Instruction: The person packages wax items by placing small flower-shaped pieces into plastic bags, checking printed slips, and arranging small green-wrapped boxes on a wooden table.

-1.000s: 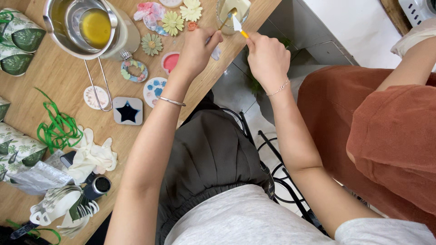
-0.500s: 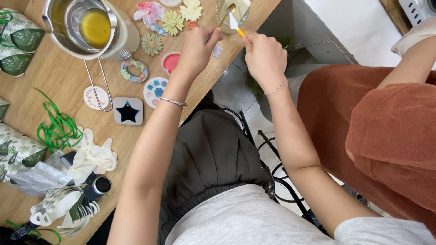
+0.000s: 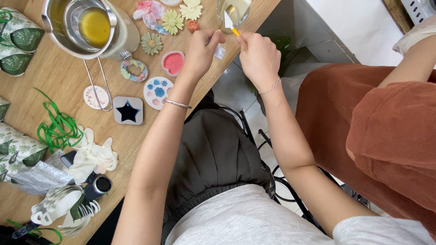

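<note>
Scraping at the glass cup [image 3: 234, 11] by the table [image 3: 54, 81] edge: right hand [image 3: 259, 56] pinches a small yellow-handled spatula [image 3: 230, 23], left hand [image 3: 200, 47] curled shut beside it, grip unclear. Steady tip control looks needed.

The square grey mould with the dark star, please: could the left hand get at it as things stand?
Probably yes: the square grey mould with the dark star lies uncovered on the wooden table, beside the left forearm; the left hand is up at the small yellow-handled spatula.

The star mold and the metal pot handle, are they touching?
Apart. The head view shows bare wood between the star mold and the end of the pot handle, which stops just to the mold's left.
</note>
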